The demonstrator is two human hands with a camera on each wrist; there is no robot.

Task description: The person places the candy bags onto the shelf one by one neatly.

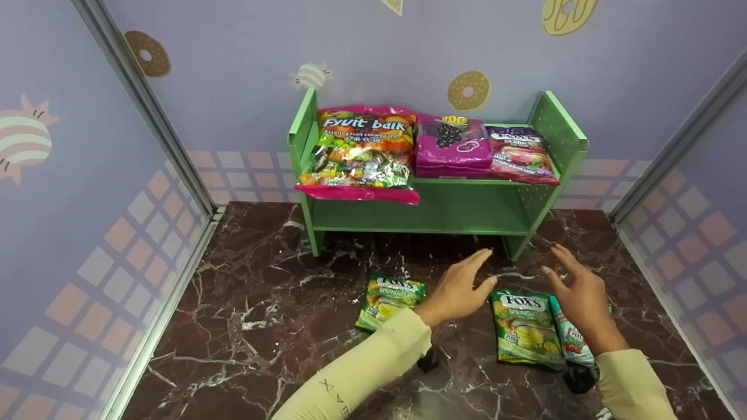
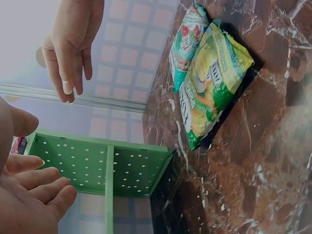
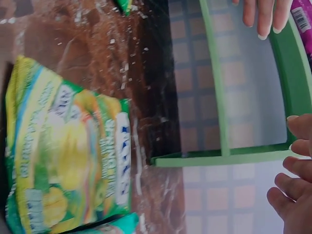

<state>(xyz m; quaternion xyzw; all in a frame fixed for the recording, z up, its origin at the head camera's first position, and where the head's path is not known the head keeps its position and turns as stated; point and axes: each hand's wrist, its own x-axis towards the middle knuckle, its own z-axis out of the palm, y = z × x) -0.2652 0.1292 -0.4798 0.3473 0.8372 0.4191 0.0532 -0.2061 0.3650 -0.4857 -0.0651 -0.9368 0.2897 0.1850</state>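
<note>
Both hands hover above the marble surface in front of a green shelf (image 1: 420,216), holding nothing. The left hand (image 1: 461,289), fingers extended, is between two green-and-yellow Fox's candy bags. One Fox's bag (image 1: 390,300) lies left of it, partly behind the wrist. The other Fox's bag (image 1: 525,329) lies between the hands. My right hand (image 1: 583,294) hangs over a teal candy bag (image 1: 571,335), covering part of it. In the left wrist view the left hand (image 2: 34,190) has its palm turned up. The right wrist view shows the right hand (image 3: 297,180) with loosely bent fingers.
The shelf's top holds a Fruit Baik candy bag (image 1: 367,151), a purple grape pack (image 1: 453,146) and a purple Fox's bag (image 1: 522,154). Walls close in on the left (image 1: 99,233), back and right. Black stands (image 1: 579,379) sit near the front bags.
</note>
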